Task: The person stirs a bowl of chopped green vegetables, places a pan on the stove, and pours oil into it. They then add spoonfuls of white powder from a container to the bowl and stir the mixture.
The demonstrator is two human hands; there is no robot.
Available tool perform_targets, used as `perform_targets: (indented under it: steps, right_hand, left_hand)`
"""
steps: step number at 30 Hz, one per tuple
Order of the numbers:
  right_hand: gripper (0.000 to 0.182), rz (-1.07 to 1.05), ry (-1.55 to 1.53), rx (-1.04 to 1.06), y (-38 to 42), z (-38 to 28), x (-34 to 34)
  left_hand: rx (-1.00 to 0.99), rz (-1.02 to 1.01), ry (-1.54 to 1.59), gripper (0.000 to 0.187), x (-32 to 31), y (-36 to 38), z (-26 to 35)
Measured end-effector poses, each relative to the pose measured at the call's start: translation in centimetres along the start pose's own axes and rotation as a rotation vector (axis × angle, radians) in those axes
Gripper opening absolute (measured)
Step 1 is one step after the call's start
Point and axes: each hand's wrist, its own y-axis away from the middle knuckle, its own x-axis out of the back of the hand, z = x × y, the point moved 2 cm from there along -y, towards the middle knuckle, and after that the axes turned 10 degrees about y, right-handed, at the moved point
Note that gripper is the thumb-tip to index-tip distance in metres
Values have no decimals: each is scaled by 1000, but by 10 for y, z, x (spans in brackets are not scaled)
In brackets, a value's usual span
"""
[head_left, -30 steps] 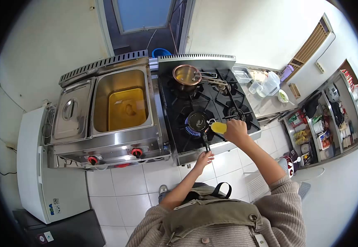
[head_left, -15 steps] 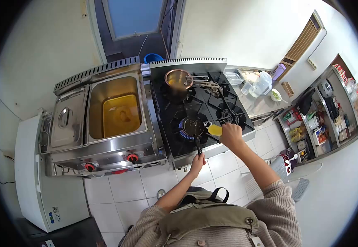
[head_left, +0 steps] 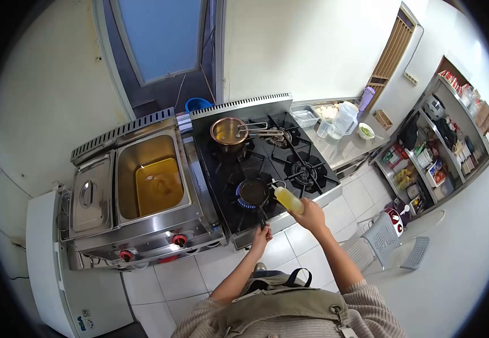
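My left hand [head_left: 261, 239] is closed round the dark handle of a small frying pan [head_left: 254, 193]. The pan sits over a burner with a blue flame [head_left: 244, 200] showing at its left side. In my right hand [head_left: 310, 217] is a squeeze bottle [head_left: 288, 200] of yellow liquid, tilted with its nozzle towards the pan's right rim. I cannot make out any liquid leaving the nozzle. Behind the pan, a copper-coloured saucepan [head_left: 228, 132] rests on the rear left burner, with tongs [head_left: 264, 133] lying across or beside its rim.
Left of the stove [head_left: 324, 194] stands a fryer [head_left: 185, 186] holding yellow oil, its other basin under a metal lid [head_left: 90, 194]. On the right-hand counter are a clear jug [head_left: 345, 118], a plastic tray [head_left: 304, 115] and a bowl of chopped greens [head_left: 366, 131]. A grey chair [head_left: 382, 236] stands at right.
The camera view has shifted, so the stove sits lower and further left. My right hand has tilted the bottle so more of its length shows. My left hand stays on the pan handle.
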Motion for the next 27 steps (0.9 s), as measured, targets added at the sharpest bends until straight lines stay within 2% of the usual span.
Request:
perform_targets:
  steps: [2, 4, 12, 15, 25, 27]
  right_hand:
    - [51, 50, -40, -5, 5, -3, 5]
    - [50, 117, -96, -28, 9, -3, 9]
    - [52, 69, -199, -90, 18, -9, 20]
    - [51, 91, -193, -89, 19, -6, 15]
    - [48, 48, 74, 7, 8, -16, 16]
    - [40, 32, 173, 67, 2, -23, 15]
  left_hand:
    - [14, -68, 14, 12, 4, 0, -1]
    - [31, -48, 23, 11, 1, 4, 4]
    - [66, -130, 116, 13, -10, 13, 18]
    - [28, -97, 31, 13, -12, 16, 18]
    - [-15, -29, -105, 10, -3, 10, 10]
    - [-24, -59, -53, 10, -1, 9, 7]
